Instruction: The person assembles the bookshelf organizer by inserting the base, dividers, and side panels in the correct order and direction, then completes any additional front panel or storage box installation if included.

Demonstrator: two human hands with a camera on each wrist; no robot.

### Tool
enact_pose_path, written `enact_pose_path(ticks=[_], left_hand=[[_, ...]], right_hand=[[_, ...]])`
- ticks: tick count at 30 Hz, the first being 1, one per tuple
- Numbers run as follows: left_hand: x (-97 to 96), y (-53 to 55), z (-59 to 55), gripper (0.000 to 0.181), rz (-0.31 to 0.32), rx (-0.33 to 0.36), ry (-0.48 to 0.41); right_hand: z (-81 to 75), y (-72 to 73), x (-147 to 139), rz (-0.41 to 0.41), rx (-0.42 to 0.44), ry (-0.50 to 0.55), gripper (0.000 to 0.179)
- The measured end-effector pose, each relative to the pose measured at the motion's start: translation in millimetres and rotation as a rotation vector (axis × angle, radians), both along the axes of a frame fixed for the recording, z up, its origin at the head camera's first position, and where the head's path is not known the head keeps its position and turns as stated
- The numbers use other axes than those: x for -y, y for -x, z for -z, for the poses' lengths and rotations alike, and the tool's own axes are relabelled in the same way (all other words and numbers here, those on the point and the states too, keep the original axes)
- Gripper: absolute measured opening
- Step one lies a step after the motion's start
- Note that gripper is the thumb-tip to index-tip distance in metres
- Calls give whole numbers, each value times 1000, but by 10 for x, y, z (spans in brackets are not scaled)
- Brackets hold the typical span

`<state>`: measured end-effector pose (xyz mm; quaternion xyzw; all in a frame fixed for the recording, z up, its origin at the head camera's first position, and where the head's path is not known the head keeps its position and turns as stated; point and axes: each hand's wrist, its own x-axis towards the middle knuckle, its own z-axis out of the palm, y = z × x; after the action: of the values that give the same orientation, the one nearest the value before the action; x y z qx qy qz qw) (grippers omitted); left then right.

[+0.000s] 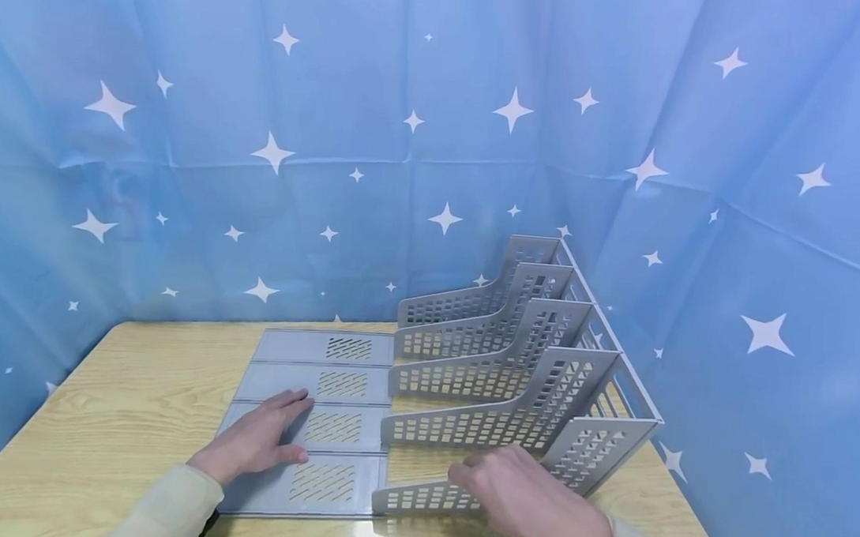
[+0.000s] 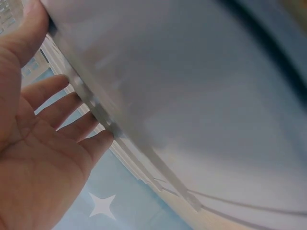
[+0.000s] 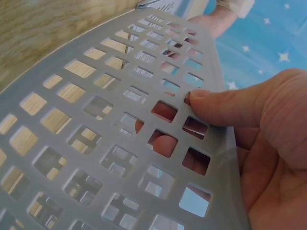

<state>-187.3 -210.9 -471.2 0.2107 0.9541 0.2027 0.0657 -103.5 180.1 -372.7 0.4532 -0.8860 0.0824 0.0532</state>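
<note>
Two hands: right hand [image 1: 528,501] pinches nearest of five dividers [image 1: 510,429].

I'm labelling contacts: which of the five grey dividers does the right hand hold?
The nearest divider, at the table's front edge; the right hand pinches it, the other four stand untouched behind.

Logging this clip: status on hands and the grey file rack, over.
Left hand flat on base panel. Right hand pinching nearest divider, thumb one side, fingers behind. Nothing in the way.
</note>
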Motion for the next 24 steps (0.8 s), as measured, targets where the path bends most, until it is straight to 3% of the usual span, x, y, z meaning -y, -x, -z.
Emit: enact_pose_path(ticks=[8,15,20,24], left_hand=[[-51,74,-49,85,5,-29,-2],[-62,48,-84,85,14,-34,9],[-58,34,-75,85,13,-31,17],[-73,12,-83,83,3,-21,47]], right_hand=[[-34,37,-20,12,-37,-13,37],[-7,36,-7,8,-49,-8,36],[26,46,24,-14,-129,-15,35],[-111,4,32,-39,-171,8,30]])
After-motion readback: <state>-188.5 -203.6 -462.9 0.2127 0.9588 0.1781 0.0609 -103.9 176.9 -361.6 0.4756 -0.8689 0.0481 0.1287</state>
